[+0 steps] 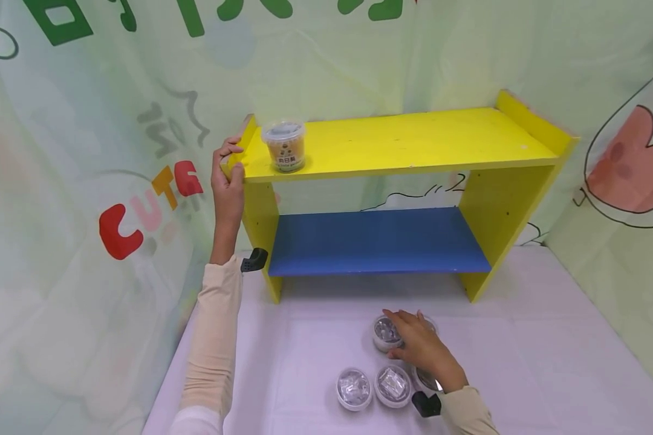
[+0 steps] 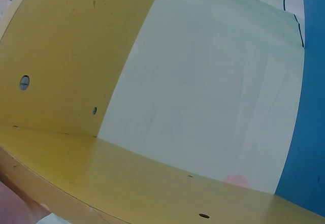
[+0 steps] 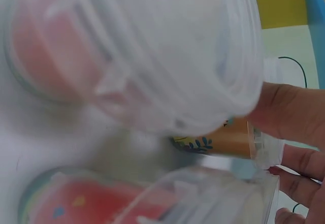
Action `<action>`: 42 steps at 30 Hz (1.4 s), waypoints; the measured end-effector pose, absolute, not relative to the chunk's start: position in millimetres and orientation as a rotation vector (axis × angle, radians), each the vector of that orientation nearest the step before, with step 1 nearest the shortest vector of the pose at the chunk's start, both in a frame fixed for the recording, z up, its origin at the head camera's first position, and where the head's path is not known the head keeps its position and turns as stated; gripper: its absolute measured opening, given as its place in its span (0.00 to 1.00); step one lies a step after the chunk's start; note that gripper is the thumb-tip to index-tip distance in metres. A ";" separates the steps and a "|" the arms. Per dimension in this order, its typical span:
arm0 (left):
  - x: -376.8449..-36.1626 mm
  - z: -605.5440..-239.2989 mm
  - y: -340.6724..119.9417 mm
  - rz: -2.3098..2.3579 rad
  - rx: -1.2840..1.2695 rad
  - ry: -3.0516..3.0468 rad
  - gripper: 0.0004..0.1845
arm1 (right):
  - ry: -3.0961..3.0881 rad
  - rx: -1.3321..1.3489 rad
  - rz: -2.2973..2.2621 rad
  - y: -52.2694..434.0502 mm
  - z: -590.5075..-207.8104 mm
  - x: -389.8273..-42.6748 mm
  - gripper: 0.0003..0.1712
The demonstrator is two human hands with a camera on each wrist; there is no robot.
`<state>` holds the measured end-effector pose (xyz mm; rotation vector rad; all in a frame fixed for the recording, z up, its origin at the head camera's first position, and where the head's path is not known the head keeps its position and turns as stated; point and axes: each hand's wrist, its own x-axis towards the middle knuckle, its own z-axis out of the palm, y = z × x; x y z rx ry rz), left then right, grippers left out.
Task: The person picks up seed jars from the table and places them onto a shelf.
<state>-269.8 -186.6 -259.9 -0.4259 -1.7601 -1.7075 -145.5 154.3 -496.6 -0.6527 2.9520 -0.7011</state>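
Observation:
My left hand [image 1: 228,175] grips the upper left end of a yellow and blue shelf [image 1: 402,139], thumb in front and fingers over the raised side. Close beside it, a lidded plastic cup [image 1: 285,148] with a printed label stands upright on the top board. Low over the table, my right hand [image 1: 424,347] has its thumb and fingers about the lid of a plastic cup [image 1: 385,333]. The right wrist view shows that cup's orange side [image 3: 231,141], with the thumb [image 3: 289,109] on one side of the lid and fingers [image 3: 299,181] on the other.
Two lidded cups, one at left [image 1: 354,388] and one beside it [image 1: 393,386], stand nearest on the white tablecloth [image 1: 305,338]; others are partly hidden by my right hand. The blue lower board [image 1: 370,241] spans the shelf. A printed cloth backdrop [image 1: 141,121] surrounds the table.

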 end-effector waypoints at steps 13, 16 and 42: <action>-268.1 -258.9 -185.9 -1.707 -0.401 -1.783 0.13 | 2.985 -0.592 -0.700 149.7 -497.0 -144.2 0.43; -268.1 -259.1 -185.8 -1.702 -0.404 -1.776 0.14 | 3.004 -0.603 -0.710 149.6 -499.0 -144.4 0.43; -268.6 -257.5 -185.1 -1.718 -0.430 -1.752 0.13 | 2.990 -0.678 -1.325 152.5 -467.9 -154.0 0.40</action>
